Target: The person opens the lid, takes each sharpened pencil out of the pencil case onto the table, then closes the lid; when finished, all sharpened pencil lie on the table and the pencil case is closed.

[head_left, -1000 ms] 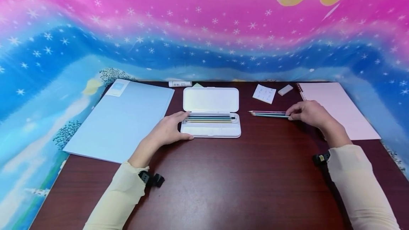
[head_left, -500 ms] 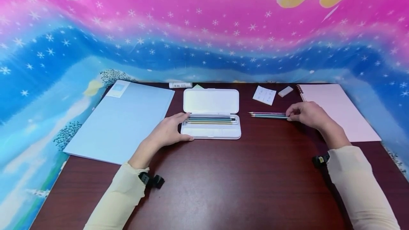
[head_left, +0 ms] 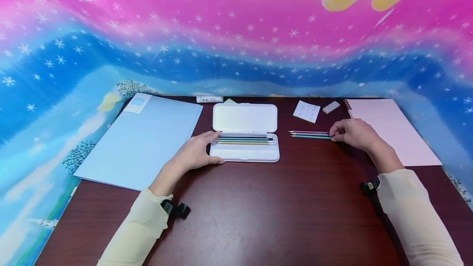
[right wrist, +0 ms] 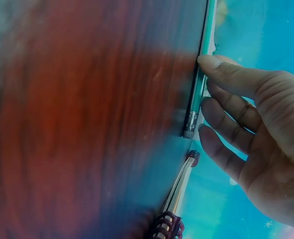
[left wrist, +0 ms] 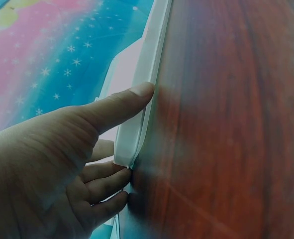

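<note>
A white pencil case lies with its lid folded back, several pencils lying lengthwise inside. My left hand grips its left end. In the left wrist view, the thumb presses the case's front side while the other fingers reach round the end. To the right of the case, my right hand pinches a small bunch of pencils near their rear ends, sharpened tips pointing left. A green pencil with an eraser end shows under the thumb in the right wrist view, low along the tabletop.
A light blue folder lies at left, and a pink spiral notebook at right. Along the back of the dark wooden table are a white tube, a white paper square and an eraser.
My right hand has shifted very slightly left along the pencils, whose tips now stand more nearly level. My left hand stays on the case.
</note>
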A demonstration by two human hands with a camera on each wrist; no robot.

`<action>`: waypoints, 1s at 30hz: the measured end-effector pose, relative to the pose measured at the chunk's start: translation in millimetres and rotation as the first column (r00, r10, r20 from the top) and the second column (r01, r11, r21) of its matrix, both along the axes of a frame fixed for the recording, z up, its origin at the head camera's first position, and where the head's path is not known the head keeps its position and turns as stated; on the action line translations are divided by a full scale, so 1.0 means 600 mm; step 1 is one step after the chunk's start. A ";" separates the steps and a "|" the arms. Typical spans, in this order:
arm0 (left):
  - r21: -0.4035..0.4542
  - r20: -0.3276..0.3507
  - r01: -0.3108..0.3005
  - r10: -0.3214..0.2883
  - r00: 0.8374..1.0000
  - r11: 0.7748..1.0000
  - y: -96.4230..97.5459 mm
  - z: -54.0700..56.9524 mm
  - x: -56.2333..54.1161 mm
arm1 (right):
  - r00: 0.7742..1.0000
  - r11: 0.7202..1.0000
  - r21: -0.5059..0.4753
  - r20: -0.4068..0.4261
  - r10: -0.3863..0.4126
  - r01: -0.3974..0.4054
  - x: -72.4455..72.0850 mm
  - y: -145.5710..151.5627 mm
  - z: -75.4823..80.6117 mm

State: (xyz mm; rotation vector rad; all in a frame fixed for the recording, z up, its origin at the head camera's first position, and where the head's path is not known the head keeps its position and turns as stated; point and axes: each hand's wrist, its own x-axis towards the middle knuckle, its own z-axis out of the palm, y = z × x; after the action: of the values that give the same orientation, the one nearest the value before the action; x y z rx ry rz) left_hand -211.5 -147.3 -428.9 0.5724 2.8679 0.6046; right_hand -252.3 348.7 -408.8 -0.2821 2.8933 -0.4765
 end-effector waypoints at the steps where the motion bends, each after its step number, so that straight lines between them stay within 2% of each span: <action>1: 0.000 0.000 -0.001 0.001 1.000 1.000 0.000 0.000 0.000 | 1.000 1.000 0.001 -0.002 0.000 0.000 0.000 -0.001 0.000; 12: -0.002 -0.001 -0.003 0.003 1.000 1.000 0.000 -0.003 0.001 | 1.000 1.000 0.017 -0.018 -0.012 0.012 -0.006 -0.003 -0.004; 14: -0.003 -0.001 0.000 0.000 1.000 1.000 -0.001 -0.002 0.000 | 0.999 1.000 0.000 -0.029 -0.016 0.016 -0.005 -0.005 -0.003; 17: -0.005 -0.005 0.006 -0.006 1.000 1.000 -0.002 0.001 -0.001 | 0.998 0.997 -0.078 -0.058 -0.012 0.008 -0.001 -0.014 0.000; 22: -0.003 -0.010 0.008 -0.008 1.000 1.000 -0.005 0.005 -0.001 | 0.993 0.977 -0.205 -0.113 0.038 -0.061 0.003 -0.060 0.010; 27: 0.000 0.000 0.007 -0.007 1.000 1.000 -0.003 0.003 0.001 | 0.983 0.964 -0.222 -0.143 0.116 -0.146 0.001 -0.128 0.013; 30: 0.001 0.002 0.005 -0.005 1.000 1.000 -0.001 0.000 0.002 | 0.975 0.951 -0.227 -0.124 0.187 -0.211 0.003 -0.174 0.012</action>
State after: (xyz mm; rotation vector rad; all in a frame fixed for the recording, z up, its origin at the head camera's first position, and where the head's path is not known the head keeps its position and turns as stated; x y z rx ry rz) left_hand -210.3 -148.1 -428.7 0.5793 2.8635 0.6059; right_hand -250.5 244.3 -401.7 -0.6462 2.8597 -0.7954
